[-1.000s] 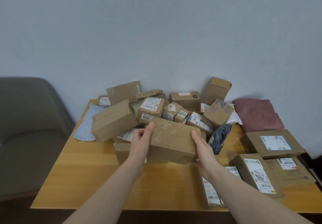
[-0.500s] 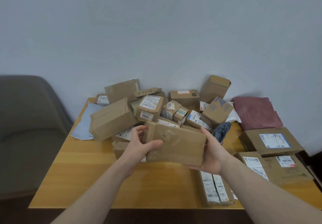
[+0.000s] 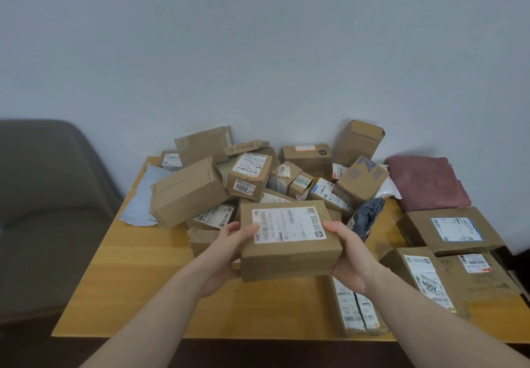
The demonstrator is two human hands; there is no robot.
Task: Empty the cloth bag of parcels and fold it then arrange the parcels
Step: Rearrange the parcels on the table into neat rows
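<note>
A brown cardboard parcel [image 3: 289, 248] with a white shipping label on top is held above the wooden table [image 3: 134, 281]. My left hand [image 3: 226, 250] grips its left end, thumb on the label. Its right end is gripped by my right hand [image 3: 348, 253]. Behind it lies a heap of several cardboard parcels [image 3: 252, 178]. A folded dark red cloth bag [image 3: 424, 184] rests at the back right. Flat parcels [image 3: 453, 230] lie side by side on the right.
A grey mailer bag [image 3: 143, 204] sits at the left of the heap and a dark grey bag [image 3: 367, 215] at its right. A labelled parcel [image 3: 355, 307] lies at the front edge. A grey chair [image 3: 43, 195] stands left of the table. The wall is right behind.
The parcel in both hands has been turned over, so its white label now faces up, and it has come closer to me and lower.
</note>
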